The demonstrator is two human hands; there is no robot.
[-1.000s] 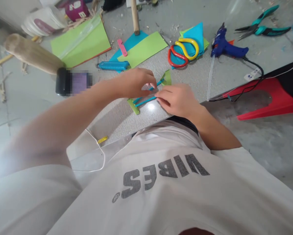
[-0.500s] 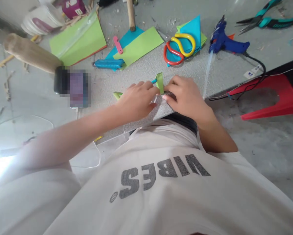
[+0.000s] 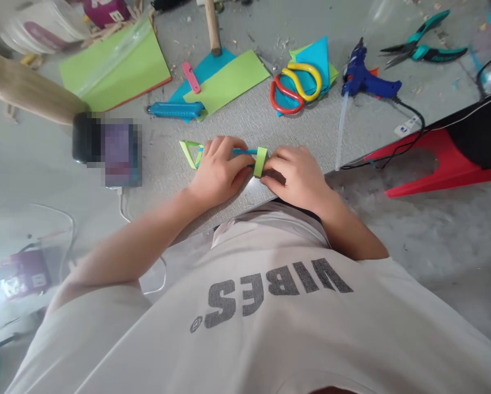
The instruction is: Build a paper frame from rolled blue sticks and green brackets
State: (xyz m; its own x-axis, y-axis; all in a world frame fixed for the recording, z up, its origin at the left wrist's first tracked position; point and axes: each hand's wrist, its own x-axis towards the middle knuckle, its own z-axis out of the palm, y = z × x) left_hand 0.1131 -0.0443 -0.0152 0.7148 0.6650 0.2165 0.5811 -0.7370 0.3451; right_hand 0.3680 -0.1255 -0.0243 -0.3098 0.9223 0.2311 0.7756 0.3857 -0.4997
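Note:
Between my hands, low over the table's near edge, is a small paper piece with a blue strip (image 3: 249,151) and a green paper band (image 3: 261,162) at its right end. My left hand (image 3: 221,169) is closed around the blue part, and a folded green paper loop (image 3: 191,154) sticks out on its left side. At the green band, my right hand (image 3: 297,172) is closed with thumb and fingertips pinching its right side. My fingers hide much of the paper piece.
Beyond my hands lie scissors (image 3: 298,87), a blue cutter knife (image 3: 175,110), green paper sheets (image 3: 233,82) and a blue glue gun (image 3: 366,74) with a glue stick. Pliers (image 3: 418,50) lie at the far right. A phone (image 3: 120,156) stands at left; a red stool (image 3: 446,161) is at right.
The green band sits lower and further left, turned more face-on. The blue strip and left green loop show more, as my left hand has shifted. The camera view has moved slightly.

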